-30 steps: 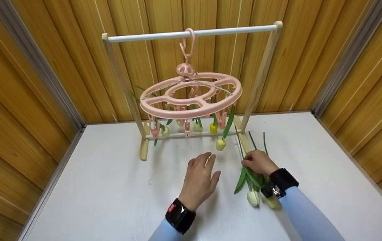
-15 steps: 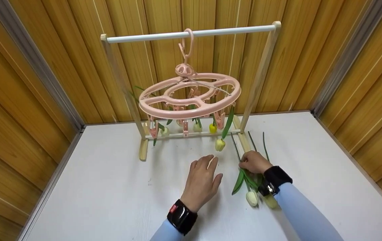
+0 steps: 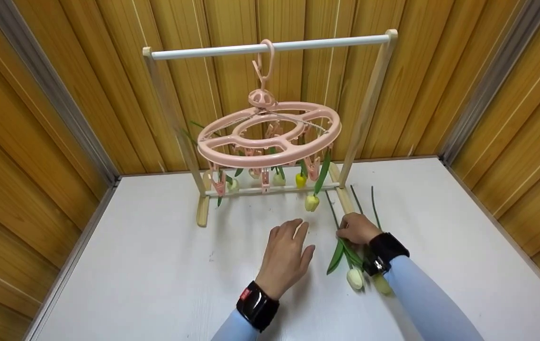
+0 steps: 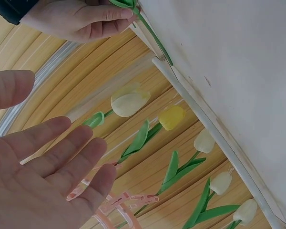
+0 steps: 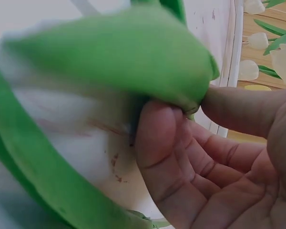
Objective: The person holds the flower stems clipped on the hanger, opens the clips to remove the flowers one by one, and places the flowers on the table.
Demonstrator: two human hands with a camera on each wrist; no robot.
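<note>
My right hand (image 3: 359,228) pinches the green stem of an artificial white tulip (image 3: 355,279) above the table at the right, its flower toward me. Close up in the right wrist view, thumb and fingertips meet at the base of a green leaf (image 5: 128,57). My left hand (image 3: 282,260) hovers palm down over the table with fingers spread, holding nothing. Ahead of it hangs a pink clip hanger (image 3: 260,161), with several clothespins (image 3: 265,181). A pale yellow tulip (image 3: 312,202) and a yellow tulip (image 3: 301,180) hang upside down below it, beside white ones (image 4: 221,182).
The hanger's hook rests over the white bar (image 3: 327,44) of a wooden stand (image 3: 367,111). More tulip stems (image 3: 375,208) and a pale flower (image 3: 382,285) lie under and beside my right forearm. Wood-patterned walls (image 3: 511,156) enclose the white table (image 3: 156,270).
My right hand has shifted slightly left with the tulip, whose stem end swung left. My left hand moved a little right and then stayed put.
</note>
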